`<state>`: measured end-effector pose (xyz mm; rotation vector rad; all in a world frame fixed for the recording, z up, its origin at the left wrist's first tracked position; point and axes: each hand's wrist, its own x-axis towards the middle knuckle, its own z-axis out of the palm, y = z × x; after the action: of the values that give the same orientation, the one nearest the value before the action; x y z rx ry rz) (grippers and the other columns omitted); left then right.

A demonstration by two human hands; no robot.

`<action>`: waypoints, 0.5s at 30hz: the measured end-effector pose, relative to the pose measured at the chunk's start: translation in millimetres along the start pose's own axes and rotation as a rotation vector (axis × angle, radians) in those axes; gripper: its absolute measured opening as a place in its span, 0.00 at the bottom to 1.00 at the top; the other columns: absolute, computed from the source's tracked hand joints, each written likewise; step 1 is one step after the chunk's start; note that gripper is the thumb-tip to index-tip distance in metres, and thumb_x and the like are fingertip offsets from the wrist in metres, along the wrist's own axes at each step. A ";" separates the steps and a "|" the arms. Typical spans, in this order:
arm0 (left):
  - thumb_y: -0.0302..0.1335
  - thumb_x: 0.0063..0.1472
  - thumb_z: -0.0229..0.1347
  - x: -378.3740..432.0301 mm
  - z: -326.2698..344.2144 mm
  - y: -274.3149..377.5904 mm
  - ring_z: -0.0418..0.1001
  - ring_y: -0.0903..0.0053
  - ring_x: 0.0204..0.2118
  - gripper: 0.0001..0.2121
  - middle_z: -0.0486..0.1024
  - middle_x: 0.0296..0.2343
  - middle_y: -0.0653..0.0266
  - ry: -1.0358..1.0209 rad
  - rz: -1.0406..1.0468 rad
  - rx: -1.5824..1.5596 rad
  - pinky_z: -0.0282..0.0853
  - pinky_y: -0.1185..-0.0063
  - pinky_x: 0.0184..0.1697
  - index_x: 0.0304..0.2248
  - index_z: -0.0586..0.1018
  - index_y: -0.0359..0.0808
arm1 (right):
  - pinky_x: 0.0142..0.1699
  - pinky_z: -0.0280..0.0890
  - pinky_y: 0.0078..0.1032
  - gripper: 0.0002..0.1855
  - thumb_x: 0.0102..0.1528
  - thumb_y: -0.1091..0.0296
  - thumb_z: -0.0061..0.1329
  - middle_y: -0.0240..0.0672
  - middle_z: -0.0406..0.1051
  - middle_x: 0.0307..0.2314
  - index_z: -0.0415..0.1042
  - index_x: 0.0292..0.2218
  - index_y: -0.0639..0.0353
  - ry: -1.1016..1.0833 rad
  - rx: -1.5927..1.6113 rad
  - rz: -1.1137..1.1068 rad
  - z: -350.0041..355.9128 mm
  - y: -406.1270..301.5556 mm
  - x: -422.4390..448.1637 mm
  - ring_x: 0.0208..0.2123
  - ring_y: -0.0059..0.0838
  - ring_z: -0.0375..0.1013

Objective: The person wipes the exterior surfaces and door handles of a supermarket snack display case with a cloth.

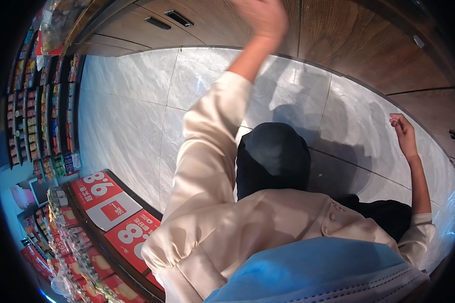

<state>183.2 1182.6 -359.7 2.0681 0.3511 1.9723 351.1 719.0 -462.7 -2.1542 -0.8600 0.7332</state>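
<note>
My left hand (265, 17) reaches forward to the top edge of the view, in front of the wood-grain cabinet (337, 30). It is blurred and its fingers run out of the picture, so what they touch or hold is hidden. Out to the right hangs my right hand (404, 130) over the grey tiled floor (132, 110), near the cabinet's lower edge. Its fingers are loosely bent and nothing shows in them. Both arms wear satiny beige sleeves (208, 128), and a dark-clad knee (275, 157) juts out below me.
Two dark recessed handles (179, 18) sit in the cabinet front. Shelves of packaged goods (41, 125) line the left side. Close at lower left, a display stand carries red-and-white printed signs (96, 189) and red packets (98, 261). A blue face mask (307, 269) covers the bottom.
</note>
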 end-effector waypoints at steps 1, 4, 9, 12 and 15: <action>0.19 0.53 0.49 -32.6 6.2 3.8 0.64 0.55 0.41 0.10 0.67 0.34 0.49 -0.055 -0.082 0.050 0.58 0.64 0.49 0.37 0.68 0.33 | 0.47 0.64 0.19 0.12 0.62 0.77 0.40 0.32 0.72 0.34 0.70 0.46 0.65 -0.013 0.005 -0.003 8.7 -7.2 0.9 0.38 0.19 0.70; 0.17 0.51 0.48 -63.2 -4.2 5.4 0.65 0.55 0.42 0.13 0.68 0.34 0.49 -0.213 -0.141 -0.098 0.58 0.64 0.50 0.38 0.69 0.34 | 0.47 0.65 0.21 0.13 0.59 0.82 0.40 0.35 0.73 0.35 0.70 0.44 0.64 -0.110 -0.032 -0.045 18.6 -25.4 -4.0 0.39 0.22 0.73; 0.22 0.59 0.44 21.8 -72.9 -118.3 0.70 0.56 0.37 0.09 0.70 0.33 0.48 0.123 -0.197 0.169 0.65 0.66 0.44 0.39 0.66 0.28 | 0.48 0.67 0.23 0.14 0.58 0.85 0.39 0.38 0.73 0.37 0.70 0.44 0.64 -0.159 -0.116 -0.026 0.9 -9.1 -26.8 0.40 0.26 0.74; 0.28 0.63 0.43 74.0 -117.2 -203.7 0.72 0.54 0.34 0.12 0.69 0.36 0.46 0.198 -0.629 0.473 0.66 0.62 0.41 0.40 0.64 0.25 | 0.48 0.67 0.23 0.12 0.59 0.82 0.41 0.38 0.73 0.36 0.69 0.44 0.64 -0.080 -0.093 0.013 -5.8 -1.2 -29.9 0.40 0.27 0.74; 0.25 0.61 0.46 48.1 -52.1 -140.4 0.69 0.58 0.37 0.09 0.69 0.36 0.50 0.305 -0.469 0.323 0.64 0.67 0.45 0.38 0.67 0.27 | 0.47 0.67 0.24 0.11 0.59 0.80 0.43 0.38 0.73 0.36 0.70 0.44 0.64 -0.060 -0.127 -0.017 -12.6 -5.0 -28.2 0.39 0.28 0.74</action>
<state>134.2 1332.1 -361.5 1.6280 1.1668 2.0156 340.7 695.7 -444.6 -2.2430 -0.9789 0.7562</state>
